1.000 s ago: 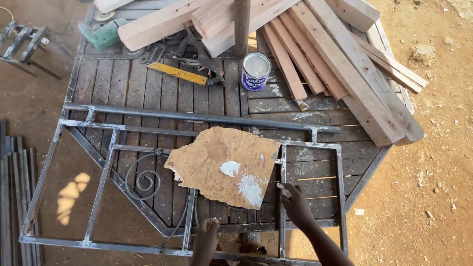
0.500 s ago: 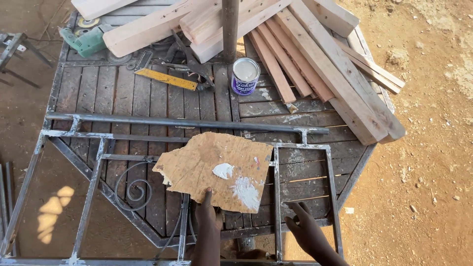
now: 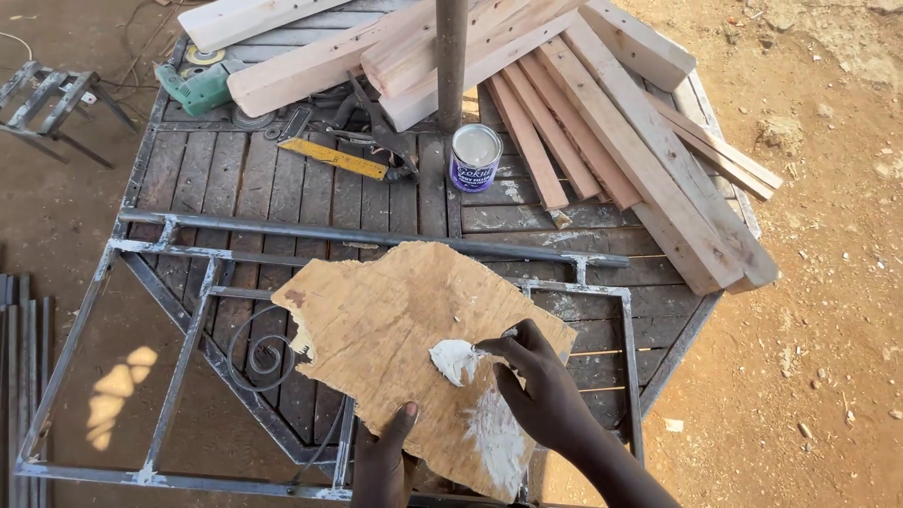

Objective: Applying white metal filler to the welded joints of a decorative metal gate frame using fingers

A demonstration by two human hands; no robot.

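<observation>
A torn brown board piece lies on a grey welded metal frame over a dark wooden slatted table. On the board sits a lump of white putty, with a white smear below it. My right hand holds a small flat blade whose tip touches the putty lump. My left hand presses its thumb on the board's near edge, holding it down.
An open tin of white filler stands behind the frame. A yellow level, a green grinder and dark tools lie at the table's back. Timber beams are stacked at right. Metal bars lie left on dirt.
The view has closed in on the board. My right hand moved from the frame's right side onto the board, reaching the putty. My left hand stays at the board's near edge.
</observation>
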